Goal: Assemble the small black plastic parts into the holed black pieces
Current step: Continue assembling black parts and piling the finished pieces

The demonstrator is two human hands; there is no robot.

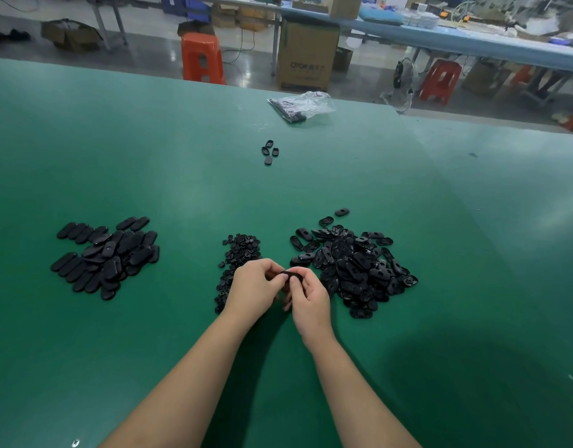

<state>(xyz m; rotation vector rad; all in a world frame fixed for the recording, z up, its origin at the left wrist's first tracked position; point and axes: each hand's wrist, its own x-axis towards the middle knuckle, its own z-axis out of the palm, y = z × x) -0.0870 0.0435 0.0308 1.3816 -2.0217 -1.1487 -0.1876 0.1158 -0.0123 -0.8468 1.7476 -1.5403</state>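
Both hands meet above the green table [181, 176], near its front edge, and together they hold one holed black piece [292, 275]. The left hand [253, 290] has its fingers curled around the left end of the piece, and the right hand [308, 300] pinches the right end with thumb and fingers. The piece is oval, and its long axis lies about left to right, across the view. Only its upper edge shows between the fingers, so I cannot tell which face points up, or if a small part is already in it.

Just behind the left hand lies the pile of small black plastic parts [238, 260]; the hand covers the near side of it. Just right of the hands lies the large heap of holed black pieces [353, 266], loose and mixed in all directions, and its near edge is almost touching the right hand. Well to the left of the hands there is a pile of closed oval pieces [105, 257], many of them laid side by side with the long axis slanting.

Farther back from the hands, in the middle of the table, four oval pieces [269, 151] lie together. Behind them, near the far edge, is a clear plastic bag [303, 105] with dark parts inside. Beyond the table stand an orange stool [201, 58] and a cardboard box [306, 54] on the floor.
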